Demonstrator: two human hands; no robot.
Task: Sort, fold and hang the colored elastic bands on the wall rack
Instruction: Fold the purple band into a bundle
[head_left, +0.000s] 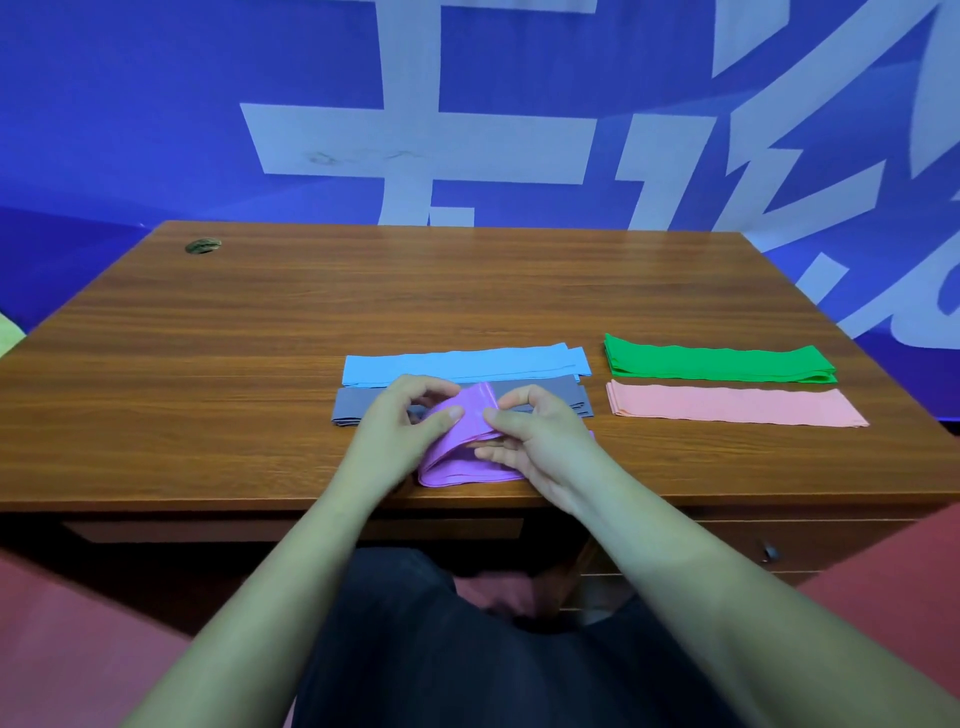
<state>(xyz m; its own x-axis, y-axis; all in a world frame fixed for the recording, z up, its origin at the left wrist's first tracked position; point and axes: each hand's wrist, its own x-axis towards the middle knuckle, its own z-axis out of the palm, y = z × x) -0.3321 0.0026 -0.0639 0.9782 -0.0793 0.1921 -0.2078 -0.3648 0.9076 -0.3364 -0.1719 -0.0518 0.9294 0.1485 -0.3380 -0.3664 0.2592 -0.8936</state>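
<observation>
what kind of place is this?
Probably an office or event room, not a home: a wooden desk with a cable grommet and drawers, set against a large blue printed banner.

The blue banner (156, 104) bears large white characters, cropped by the frame. They are possibly Chinese; none can be read.

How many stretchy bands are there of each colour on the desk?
Light blue folded elastic band: 1
Grey folded elastic band: 1
Green folded elastic band: 1
Salmon-pink folded elastic band: 1
Purple elastic band, held by the left hand and right hand: 1
Total: 5
</observation>
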